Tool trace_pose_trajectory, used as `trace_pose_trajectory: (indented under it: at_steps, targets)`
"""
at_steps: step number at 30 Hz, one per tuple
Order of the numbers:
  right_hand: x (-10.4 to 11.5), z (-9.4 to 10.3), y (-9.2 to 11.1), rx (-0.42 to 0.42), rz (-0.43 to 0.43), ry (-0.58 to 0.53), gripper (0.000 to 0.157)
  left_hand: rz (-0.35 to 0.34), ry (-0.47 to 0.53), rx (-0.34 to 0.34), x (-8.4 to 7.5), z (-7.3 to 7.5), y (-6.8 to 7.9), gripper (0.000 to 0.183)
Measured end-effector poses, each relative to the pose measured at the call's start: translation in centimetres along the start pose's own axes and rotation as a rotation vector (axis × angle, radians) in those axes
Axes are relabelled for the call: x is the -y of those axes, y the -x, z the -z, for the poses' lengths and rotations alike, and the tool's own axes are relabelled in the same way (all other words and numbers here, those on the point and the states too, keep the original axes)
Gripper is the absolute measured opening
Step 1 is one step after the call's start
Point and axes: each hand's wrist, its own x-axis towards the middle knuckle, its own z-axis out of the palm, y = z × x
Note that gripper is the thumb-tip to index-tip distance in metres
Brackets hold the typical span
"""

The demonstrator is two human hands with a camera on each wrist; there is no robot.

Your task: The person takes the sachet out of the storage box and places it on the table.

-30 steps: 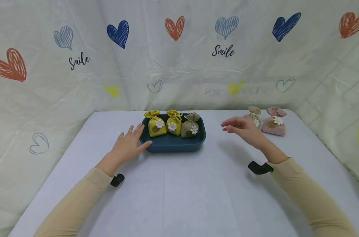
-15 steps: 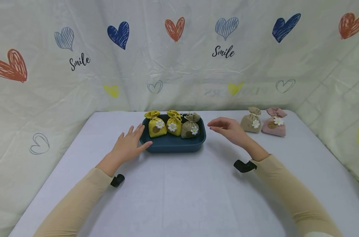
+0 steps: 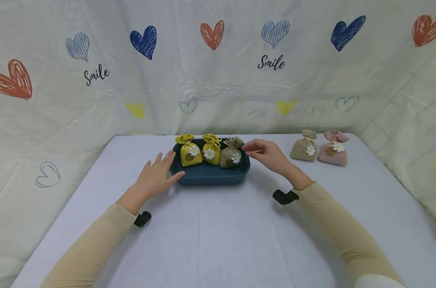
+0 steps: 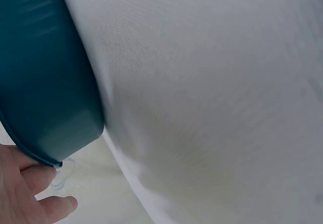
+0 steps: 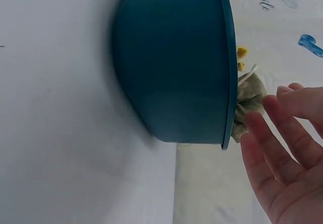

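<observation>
Left hand [image 3: 154,177] lay spread against blue tray [image 3: 211,179], right hand [image 3: 269,157] hung released beside grey-green pouch [image 3: 227,157], backdrop lettering [image 3: 271,63] read "Smile" twice

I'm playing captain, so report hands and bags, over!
Left hand touching blue tray. Right hand holding nothing, near olive drawstring pouch. Yellow pouch close alongside.

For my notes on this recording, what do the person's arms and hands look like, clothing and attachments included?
The left sleeve and right sleeve are long, plain beige fabric. A small black left-wrist device and a similar black right-wrist device sit by the cuffs; no cables are visible. The left hand and right hand are bare, without gloves.
</observation>
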Motion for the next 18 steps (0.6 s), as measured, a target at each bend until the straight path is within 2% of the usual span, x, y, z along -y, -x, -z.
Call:
trace_pose_trajectory:
  at_steps: [6, 11, 18]
  targets:
    - [0.4, -0.6, -0.9, 0.008, 0.022, 0.029, 0.023, -0.005, 0.003, -0.011, 0.1, -0.1, 0.0, 0.090]
    - [0.7, -1.1, -1.6, 0.029, 0.062, 0.110, 0.024, -0.003, 0.010, -0.008, 0.1, 0.0, 0.0, 0.090]
    - [0.8, -1.4, -2.4, 0.056, 0.058, 0.222, 0.023, -0.007, 0.011, -0.009, 0.0, 0.0, 0.1, 0.090]
